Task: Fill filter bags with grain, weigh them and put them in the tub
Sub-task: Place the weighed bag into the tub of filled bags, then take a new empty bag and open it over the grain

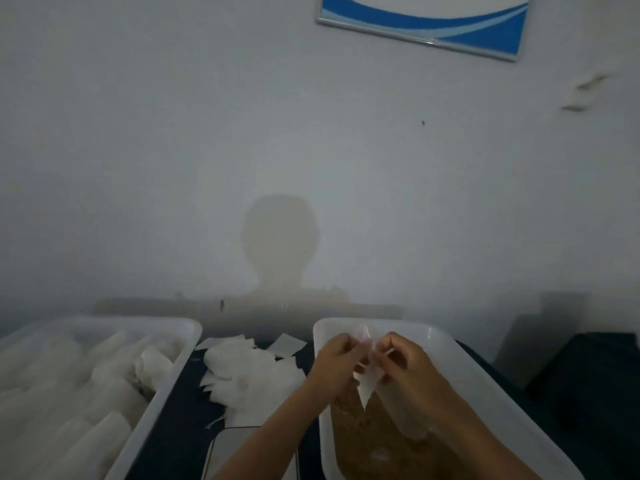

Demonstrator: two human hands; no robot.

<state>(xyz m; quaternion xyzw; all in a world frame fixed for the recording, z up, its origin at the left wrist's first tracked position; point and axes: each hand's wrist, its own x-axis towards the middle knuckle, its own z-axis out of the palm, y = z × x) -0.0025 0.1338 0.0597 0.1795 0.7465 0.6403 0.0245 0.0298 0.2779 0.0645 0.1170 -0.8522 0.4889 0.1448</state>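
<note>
Both hands hold one white filter bag [367, 379] above the right tub [460, 362]. My left hand [334, 362] pinches the bag's left edge and my right hand [405, 362] pinches its right edge. The bag hangs with a pointed corner down. Below it lies brown grain [367, 445] in the right tub. A translucent scoop [408, 420] seems to lie in the grain under my right wrist. The left tub [162, 393] holds several filled white bags [86, 382]. A scale [239, 452] shows partly under my left forearm.
A loose pile of empty white filter bags [249, 372] lies on the dark table between the two tubs. A white wall stands close behind the table. A dark object [588, 375] sits at the right.
</note>
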